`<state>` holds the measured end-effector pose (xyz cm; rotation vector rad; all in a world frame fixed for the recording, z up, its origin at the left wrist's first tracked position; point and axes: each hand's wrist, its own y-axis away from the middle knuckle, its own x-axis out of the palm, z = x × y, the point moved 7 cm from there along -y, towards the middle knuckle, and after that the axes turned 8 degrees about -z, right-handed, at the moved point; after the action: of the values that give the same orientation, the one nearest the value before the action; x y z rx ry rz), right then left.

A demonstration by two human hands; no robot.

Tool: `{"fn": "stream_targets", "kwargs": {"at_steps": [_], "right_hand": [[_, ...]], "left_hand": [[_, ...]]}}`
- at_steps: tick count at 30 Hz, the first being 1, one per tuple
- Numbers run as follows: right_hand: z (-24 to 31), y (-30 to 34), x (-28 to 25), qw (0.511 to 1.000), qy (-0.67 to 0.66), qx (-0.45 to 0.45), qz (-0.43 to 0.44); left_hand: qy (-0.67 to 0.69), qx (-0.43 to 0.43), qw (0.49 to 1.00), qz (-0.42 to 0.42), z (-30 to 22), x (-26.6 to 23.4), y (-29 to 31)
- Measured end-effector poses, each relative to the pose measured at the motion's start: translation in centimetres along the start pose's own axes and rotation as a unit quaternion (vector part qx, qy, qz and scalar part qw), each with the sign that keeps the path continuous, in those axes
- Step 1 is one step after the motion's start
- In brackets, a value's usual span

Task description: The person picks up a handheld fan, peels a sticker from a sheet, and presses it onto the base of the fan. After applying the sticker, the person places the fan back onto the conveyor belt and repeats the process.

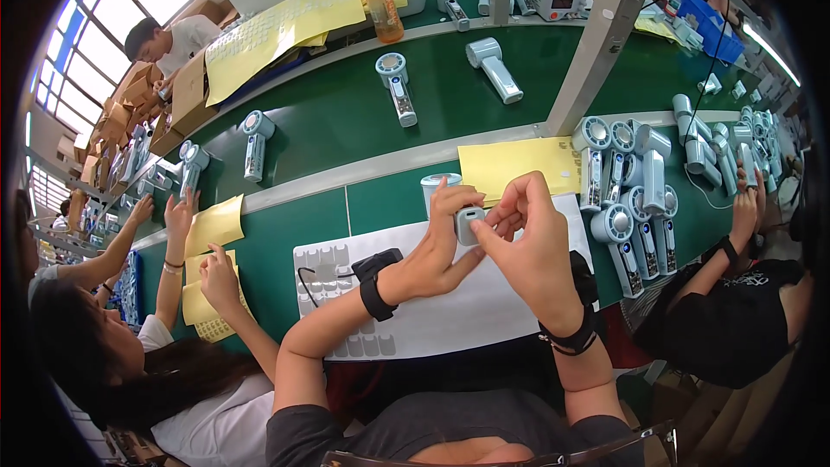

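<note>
A pale blue handheld fan [468, 227] is held above the bench, its handle end with a small slot turned toward me. Around its handle my left hand [432, 246] is closed. My right hand [529, 246] has its thumb pressed on the edge of that end, the other fingers curled beside it; whether a small piece sits between them is hidden. Behind my left fingertips shows the fan's round head [439, 183]. Below both hands lies a white backing sheet [450, 320] with rows of grey rounded stickers [372, 344] on its left part.
Several handheld fans [629, 199] are piled to my right. A yellow sheet [510, 164] lies ahead. Beyond a metal rail, more fans [398, 91] stand on a green conveyor belt [320, 130]. A metal post [596, 43] rises there. Co-workers' hands [216, 281] work at left and right.
</note>
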<state>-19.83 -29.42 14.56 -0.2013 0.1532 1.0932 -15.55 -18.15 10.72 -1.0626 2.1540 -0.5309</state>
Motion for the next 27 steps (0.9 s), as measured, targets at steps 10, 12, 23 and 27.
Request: {"fn": "stream_targets", "kwargs": {"at_steps": [10, 12, 23, 27], "right_hand": [[-3.7, -2.1, 1.1, 0.98, -0.161, 0.01, 0.116], [-4.1, -2.1, 0.8, 0.975, -0.208, 0.015, 0.08], [-6.1, -1.1, 0.7, 0.979, -0.19, 0.055, 0.046], [-5.9, 2.2, 4.4, 0.994, 0.003, -0.032, 0.105]], "left_hand": [[0.118, -0.024, 0.991, -0.057, 0.5, -0.3, 0.3], [0.117, -0.029, 0.991, -0.053, 0.2, -0.2, 0.1], [0.033, -0.095, 0.992, -0.08, 2.5, -3.4, -2.9], [-0.295, 0.107, 0.949, 0.031, 7.2, -6.2, -6.6]]}}
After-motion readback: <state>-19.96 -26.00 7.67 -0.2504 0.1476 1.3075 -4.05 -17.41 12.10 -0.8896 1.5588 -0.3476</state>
